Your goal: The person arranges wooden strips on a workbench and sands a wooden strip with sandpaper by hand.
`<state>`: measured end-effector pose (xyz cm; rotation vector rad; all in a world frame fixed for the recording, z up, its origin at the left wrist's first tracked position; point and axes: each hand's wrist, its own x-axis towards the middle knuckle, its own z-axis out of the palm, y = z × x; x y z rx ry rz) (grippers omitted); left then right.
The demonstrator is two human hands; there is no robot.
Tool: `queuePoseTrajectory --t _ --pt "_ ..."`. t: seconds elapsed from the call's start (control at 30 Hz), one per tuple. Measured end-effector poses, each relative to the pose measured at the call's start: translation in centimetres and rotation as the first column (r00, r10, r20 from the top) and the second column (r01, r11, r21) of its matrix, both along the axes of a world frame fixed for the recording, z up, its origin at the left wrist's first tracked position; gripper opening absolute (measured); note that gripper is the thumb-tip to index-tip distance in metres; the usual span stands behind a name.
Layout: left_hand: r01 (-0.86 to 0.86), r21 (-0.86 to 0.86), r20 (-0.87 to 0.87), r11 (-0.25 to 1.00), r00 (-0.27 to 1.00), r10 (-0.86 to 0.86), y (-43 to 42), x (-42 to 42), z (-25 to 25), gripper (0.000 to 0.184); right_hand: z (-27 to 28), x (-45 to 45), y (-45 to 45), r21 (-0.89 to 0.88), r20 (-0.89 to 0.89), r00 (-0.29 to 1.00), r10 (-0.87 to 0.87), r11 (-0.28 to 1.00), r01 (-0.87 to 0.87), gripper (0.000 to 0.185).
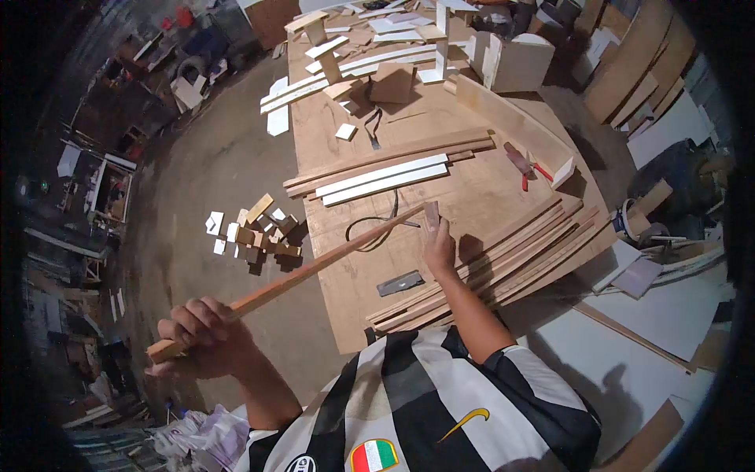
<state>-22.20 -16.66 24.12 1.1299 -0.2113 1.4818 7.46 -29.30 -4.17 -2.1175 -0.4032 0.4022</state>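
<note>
My left hand [203, 337] is closed round the near end of a long, narrow wooden strip [303, 273], out past the table's left edge. The strip slants up over the table to my right hand [440, 248]. Between the fingers of that hand is a small brown block [432, 215], which meets the strip's far end; whether it presses on the strip I cannot tell. Below the right hand a flat dark grey piece [399, 283] lies on the table, beside several long wooden strips [487, 267]. A thin black cord [358, 232] curls beneath the held strip.
Across the wooden table [338, 307] lie white strips [385, 179], brown strips [393, 155] and a red-handled tool [527, 169]. A long board [511, 114] stands along the right side. Wood offcuts [255, 232] are piled on the floor at left. White panels [661, 307] lie at right.
</note>
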Motion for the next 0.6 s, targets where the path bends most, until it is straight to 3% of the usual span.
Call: queuePoseTrajectory --t 0.07,0.1,0.17,0.2,0.23,0.27,0.3,0.4,0.47,0.5,0.57,0.6 --pt "-0.016 -0.027 0.007 0.999 1.000 0.017 0.9 -0.2 0.2 0.058 -4.0 1.6 -0.9 -0.008 0.067 0.998 0.015 1.000 -0.014 0.038" --pt "-0.226 -0.205 0.121 0.952 0.960 0.253 0.9 0.0 0.6 0.057 -4.5 2.2 -1.4 -0.020 0.134 0.990 0.040 0.999 -0.038 0.043" --pt "-0.385 -0.396 0.179 0.834 0.858 0.482 1.7 -1.0 1.2 0.055 -5.4 3.2 -2.2 -0.013 0.102 0.994 0.036 0.999 -0.035 0.041" --pt "-0.181 -0.192 0.097 0.964 0.975 0.202 2.4 -3.4 1.2 0.053 -4.6 3.4 -2.5 0.061 0.113 0.993 0.039 0.997 -0.046 0.041" --pt "0.075 -0.011 -0.045 0.997 0.996 -0.075 2.5 -4.9 1.1 0.051 -4.3 3.5 -2.7 0.135 0.125 0.991 0.042 0.989 -0.059 0.041" --pt "-0.003 -0.074 -0.012 0.997 1.000 0.002 2.2 -5.1 0.8 0.052 -7.4 3.8 -2.3 0.267 0.223 0.974 -0.047 0.964 -0.014 0.035" --pt "0.001 -0.077 -0.018 0.997 1.000 -0.002 2.0 -4.8 0.9 0.052 -8.3 3.8 -2.1 0.264 0.218 0.975 -0.050 0.965 -0.009 0.035" --pt "-0.018 -0.109 -0.017 0.994 1.000 0.016 1.4 -4.1 1.6 0.053 -9.9 3.8 -1.3 0.106 0.196 0.976 -0.096 0.991 0.076 0.037" --pt "-0.021 -0.096 -0.040 0.995 0.999 0.017 1.1 -4.3 1.7 0.052 -8.3 4.5 -0.1 0.205 -0.032 0.999 0.024 0.979 -0.017 0.030" --pt "-0.021 -0.099 -0.043 0.995 0.999 0.017 0.6 -4.0 1.9 0.052 -8.8 4.9 0.9 0.201 -0.034 0.999 0.024 0.979 -0.017 0.030" --pt "-0.197 -0.130 -0.080 0.972 0.979 0.187 -0.8 -3.1 2.3 0.050 -10.2 5.7 3.3 0.184 0.108 0.986 -0.131 0.977 0.110 0.029" --pt "-0.201 -0.133 -0.083 0.971 0.978 0.191 -1.1 -2.9 2.3 0.050 -10.1 6.0 3.8 0.172 0.193 0.975 -0.112 0.982 0.079 0.025"
